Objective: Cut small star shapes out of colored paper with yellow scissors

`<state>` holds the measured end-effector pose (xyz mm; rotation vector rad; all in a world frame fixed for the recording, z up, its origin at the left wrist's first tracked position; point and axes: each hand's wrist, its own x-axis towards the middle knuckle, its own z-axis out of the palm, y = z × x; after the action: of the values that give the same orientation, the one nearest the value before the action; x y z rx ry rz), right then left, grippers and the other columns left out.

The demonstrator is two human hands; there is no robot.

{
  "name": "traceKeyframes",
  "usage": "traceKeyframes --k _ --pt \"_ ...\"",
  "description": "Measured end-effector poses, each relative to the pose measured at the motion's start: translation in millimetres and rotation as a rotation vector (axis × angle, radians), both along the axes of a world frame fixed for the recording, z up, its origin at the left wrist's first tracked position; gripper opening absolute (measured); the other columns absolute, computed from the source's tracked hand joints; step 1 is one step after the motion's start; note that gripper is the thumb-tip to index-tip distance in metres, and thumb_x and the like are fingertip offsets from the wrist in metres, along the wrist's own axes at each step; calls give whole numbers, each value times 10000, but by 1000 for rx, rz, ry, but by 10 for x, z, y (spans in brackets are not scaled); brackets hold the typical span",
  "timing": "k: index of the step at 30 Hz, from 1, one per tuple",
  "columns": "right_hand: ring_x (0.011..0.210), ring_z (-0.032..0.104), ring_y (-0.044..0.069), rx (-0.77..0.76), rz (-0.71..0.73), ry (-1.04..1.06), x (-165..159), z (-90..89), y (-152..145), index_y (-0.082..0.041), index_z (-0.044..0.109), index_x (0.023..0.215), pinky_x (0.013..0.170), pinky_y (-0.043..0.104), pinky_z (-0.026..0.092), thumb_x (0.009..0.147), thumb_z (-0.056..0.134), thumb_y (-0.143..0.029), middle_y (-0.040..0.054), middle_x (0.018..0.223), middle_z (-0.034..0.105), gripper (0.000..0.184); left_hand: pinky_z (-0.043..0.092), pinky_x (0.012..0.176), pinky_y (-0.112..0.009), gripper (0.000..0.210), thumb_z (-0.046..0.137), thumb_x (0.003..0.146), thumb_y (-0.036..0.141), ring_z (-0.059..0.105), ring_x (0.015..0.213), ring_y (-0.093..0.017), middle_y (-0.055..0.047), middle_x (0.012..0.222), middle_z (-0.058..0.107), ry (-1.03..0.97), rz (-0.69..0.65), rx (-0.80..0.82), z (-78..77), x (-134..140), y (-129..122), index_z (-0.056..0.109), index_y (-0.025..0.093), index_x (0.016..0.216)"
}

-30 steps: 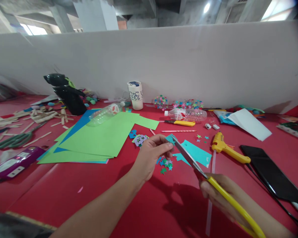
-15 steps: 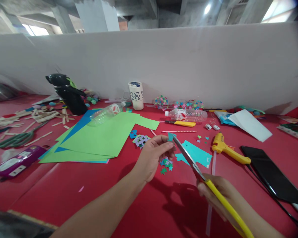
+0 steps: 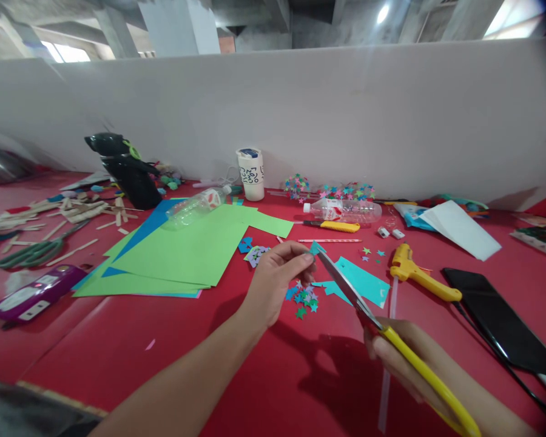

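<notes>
My left hand pinches a small piece of teal paper between thumb and fingers. Yellow-handled scissors are gripped in my right hand, their blades pointing up and left with the tips at the paper's edge. Below the left hand lies a little heap of blue, green and purple paper stars. A cut turquoise sheet rests on the table just beyond the blades. Left of the hand are purple paper scraps with cut-out shapes.
Green sheets are stacked at left, a clear bottle on top. A yellow glue gun and black phone lie at right. Behind are a yellow cutter, another bottle, a white cup and a black flask.
The scissors have shifted slightly right and down, their blades looking closer together. My left hand has turned a little, and the teal piece now shows a smaller, different outline.
</notes>
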<state>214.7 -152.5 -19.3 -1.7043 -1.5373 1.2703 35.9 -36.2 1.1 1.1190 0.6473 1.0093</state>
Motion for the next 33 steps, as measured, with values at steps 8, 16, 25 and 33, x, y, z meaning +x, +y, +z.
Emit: traceKeyframes --k 8,16,25,33 --pt "330 309 61 9 50 -25 51 41 -15 -165 495 719 346 201 228 687 309 -775 -73 427 344 639 419 515 -210 58 581 726 210 519 513 -79 19 593 569 91 -76 65 53 -59 60 581 158 701" --pt "350 330 55 12 27 -57 45 81 -21 -163 491 706 344 196 270 667 307 -790 -59 506 370 654 405 483 -195 50 596 707 203 500 476 -67 28 560 570 108 -98 65 33 -62 80 585 154 706" --pt "345 296 57 -17 -8 -52 12 146 -36 -186 446 645 340 194 236 694 325 -760 -77 436 323 589 395 448 -175 87 603 701 201 494 454 -56 18 559 577 177 -140 60 63 -102 106 572 136 652" --pt "314 275 42 -22 72 13 40 122 -16 -190 414 624 337 201 169 695 325 -763 -86 407 316 584 384 433 -170 85 612 688 206 493 437 -55 18 547 584 168 -157 13 47 -108 123 571 142 650"
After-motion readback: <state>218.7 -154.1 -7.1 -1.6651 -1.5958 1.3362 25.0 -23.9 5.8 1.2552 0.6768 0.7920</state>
